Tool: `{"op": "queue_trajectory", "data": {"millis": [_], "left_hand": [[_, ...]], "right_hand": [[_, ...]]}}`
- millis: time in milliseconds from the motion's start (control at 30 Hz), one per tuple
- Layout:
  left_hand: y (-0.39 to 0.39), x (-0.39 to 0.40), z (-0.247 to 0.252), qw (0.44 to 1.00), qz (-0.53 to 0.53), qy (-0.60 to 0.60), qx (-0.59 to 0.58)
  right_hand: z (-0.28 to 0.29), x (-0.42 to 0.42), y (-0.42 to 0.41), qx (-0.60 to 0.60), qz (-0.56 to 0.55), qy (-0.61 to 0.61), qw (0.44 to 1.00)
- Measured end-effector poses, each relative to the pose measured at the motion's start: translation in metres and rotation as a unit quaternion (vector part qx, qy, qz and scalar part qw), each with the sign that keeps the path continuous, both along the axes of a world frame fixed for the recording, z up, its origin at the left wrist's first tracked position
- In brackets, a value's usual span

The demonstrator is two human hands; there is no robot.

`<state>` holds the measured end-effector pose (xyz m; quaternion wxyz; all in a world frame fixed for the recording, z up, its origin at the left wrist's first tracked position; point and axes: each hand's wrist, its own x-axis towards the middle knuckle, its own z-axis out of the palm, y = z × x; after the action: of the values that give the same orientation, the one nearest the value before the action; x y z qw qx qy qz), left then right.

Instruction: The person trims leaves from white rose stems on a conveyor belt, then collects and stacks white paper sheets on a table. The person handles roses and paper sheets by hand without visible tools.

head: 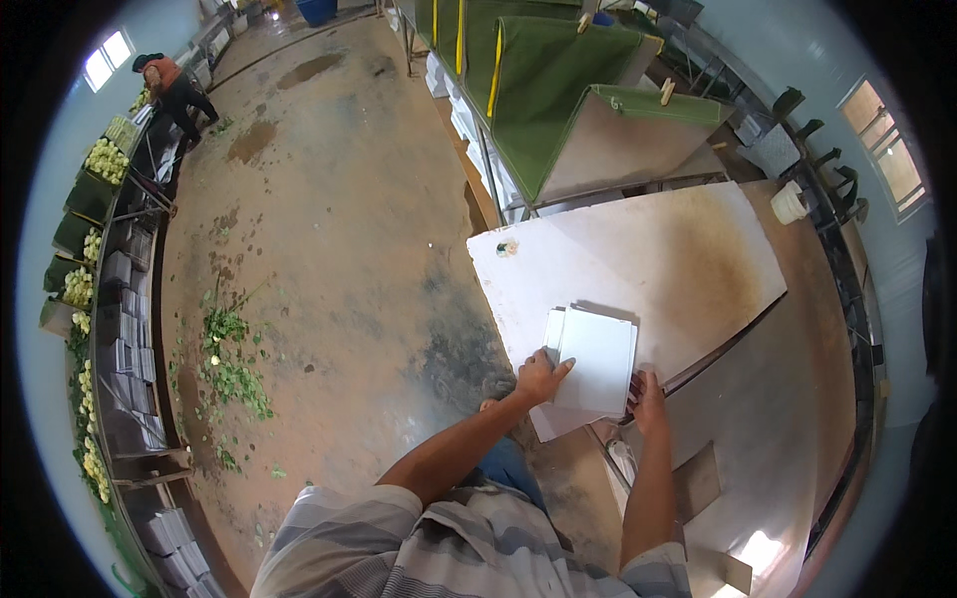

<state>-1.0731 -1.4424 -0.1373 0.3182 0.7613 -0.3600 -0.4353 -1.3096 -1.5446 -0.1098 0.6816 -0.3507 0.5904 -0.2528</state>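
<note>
A stack of white rectangular sheets, paper or thin card (598,359), lies near the front edge of a pale, stained board (635,261). My left hand (544,375) grips the stack's left side, its thumb on the top sheet. At the lower right edge of the stack is my right hand (647,396), its fingers partly hidden beside the sheets; whether it grips them I cannot tell. The sheets are slightly uneven at the left and top.
Green fabric (553,75) with wooden clips hangs over a metal frame beyond the board. A white bucket (789,203) stands at the right. Leafy cuttings (232,359) lie on the floor. Pale flowers (107,161) line the left bench, where another person (168,86) bends.
</note>
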Motion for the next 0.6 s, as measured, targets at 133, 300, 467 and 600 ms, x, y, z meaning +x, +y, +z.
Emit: {"op": "queue_trajectory", "data": {"millis": [133,300,467,600], "left_hand": [[-0.003,-0.010,-0.008,0.998,0.055,-0.028,0.018],[0.002,0.010,-0.015,0.988,0.118,0.086,0.052],[0.013,0.032,0.004,0.969,0.097,0.220,0.060],[0.022,0.053,-0.001,0.964,0.063,0.248,0.077]], "right_hand": [[-0.024,0.035,0.003,0.004,0.033,-0.036,0.999],[-0.023,0.054,0.009,-0.003,0.074,0.009,0.997],[-0.004,0.064,0.007,0.098,0.059,-0.005,0.993],[-0.005,0.076,0.024,0.093,0.068,0.017,0.993]]}}
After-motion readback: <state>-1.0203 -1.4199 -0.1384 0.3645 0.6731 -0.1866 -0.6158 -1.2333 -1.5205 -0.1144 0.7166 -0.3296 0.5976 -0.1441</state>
